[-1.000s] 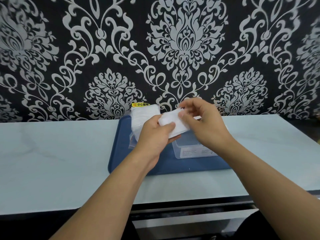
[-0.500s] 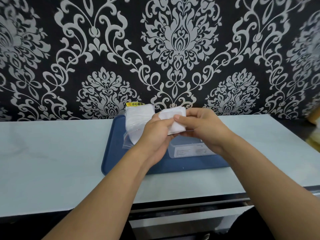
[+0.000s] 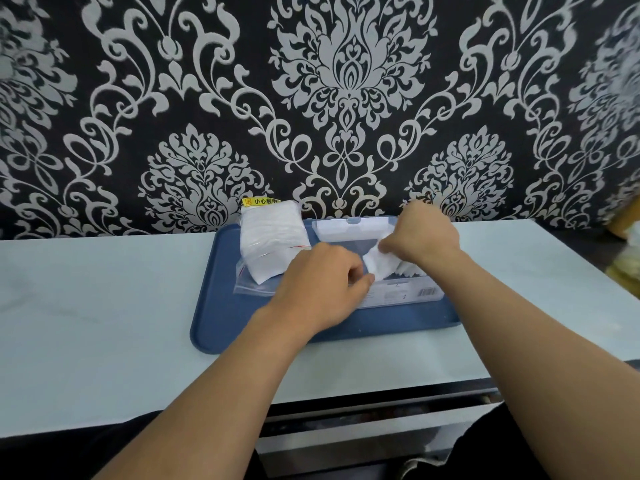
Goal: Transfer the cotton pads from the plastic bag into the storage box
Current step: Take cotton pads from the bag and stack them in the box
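Note:
A clear plastic bag (image 3: 268, 242) full of white cotton pads, with a yellow label on top, leans at the back left of a blue tray (image 3: 221, 306). To its right stands a clear storage box (image 3: 401, 295) with its lid (image 3: 349, 227) tipped up behind. My right hand (image 3: 427, 237) pinches a small stack of white cotton pads (image 3: 381, 263) down inside the box. My left hand (image 3: 322, 285) rests at the box's left end, fingertips touching the same pads. The box's inside is mostly hidden by both hands.
The tray sits on a pale marble-look counter (image 3: 104, 306) against a wall with black and silver damask wallpaper (image 3: 346, 98). A dark gap and a drawer front (image 3: 363, 434) run below the counter's near edge. Blurred yellowish items (image 3: 627, 265) lie at the far right.
Both hands have lowered from above the tray down to the box, carrying the stack of pads into it. The box lid now shows behind the hands.

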Tool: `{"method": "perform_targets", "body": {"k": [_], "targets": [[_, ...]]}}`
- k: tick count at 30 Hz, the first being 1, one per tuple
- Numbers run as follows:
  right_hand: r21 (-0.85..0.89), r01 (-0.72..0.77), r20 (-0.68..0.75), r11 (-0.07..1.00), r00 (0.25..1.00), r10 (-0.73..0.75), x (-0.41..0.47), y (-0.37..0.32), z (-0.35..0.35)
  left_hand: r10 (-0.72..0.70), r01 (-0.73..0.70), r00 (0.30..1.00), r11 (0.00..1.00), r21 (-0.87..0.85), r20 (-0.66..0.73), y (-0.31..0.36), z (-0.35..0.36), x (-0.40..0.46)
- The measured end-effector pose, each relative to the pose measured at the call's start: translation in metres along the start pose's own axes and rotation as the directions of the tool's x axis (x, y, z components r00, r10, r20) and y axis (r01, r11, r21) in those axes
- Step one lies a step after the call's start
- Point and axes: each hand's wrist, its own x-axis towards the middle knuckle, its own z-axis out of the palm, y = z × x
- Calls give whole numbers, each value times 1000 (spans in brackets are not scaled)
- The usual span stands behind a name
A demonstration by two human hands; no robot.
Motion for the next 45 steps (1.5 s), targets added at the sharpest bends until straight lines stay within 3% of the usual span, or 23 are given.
{"method": "perform_targets", "body": {"k": [8,15,20,29,33,37,39,41,43,45], "targets": [[-81,74,-36,994,996,-77,3,7,6,-5,5,999,1000,17,36,2,2,2],[41,106,-51,994,993,-104,4,13,6,-11,11,1000,1000,-12,20,2,3,0],[-107,135,27,985,991,-133,-7,6,7,-15,16,1000,999,-30,20,2,4,0],[-197,124,-40,973,990,-134,-7,1,12,-3,4,1000,999,-40,11,2,4,-2],[-117,101,-33,988,994,-105,-9,-2,5,-2,2,1000,999,-42,15,2,4,-3],[137,213,-275,967,947,-169,-19,-5,-19,0,1,1000,999,-54,13,1,4,-1],[300,282,-194,911,953,-232,-24,-7,-22,5,-4,1000,999,-46,18,1,4,-1],[360,228,82,905,958,-274,-32,-11,-14,11,-10,1000,1000,-29,18,1,4,-1],[245,157,297,957,927,-229,-33,-8,-1,14,-13,1000,1000,-8,18,2,4,-2],[180,106,324,978,932,-161,-28,-4,6,11,-11,999,1000,-22,30,2,4,-3]]}}
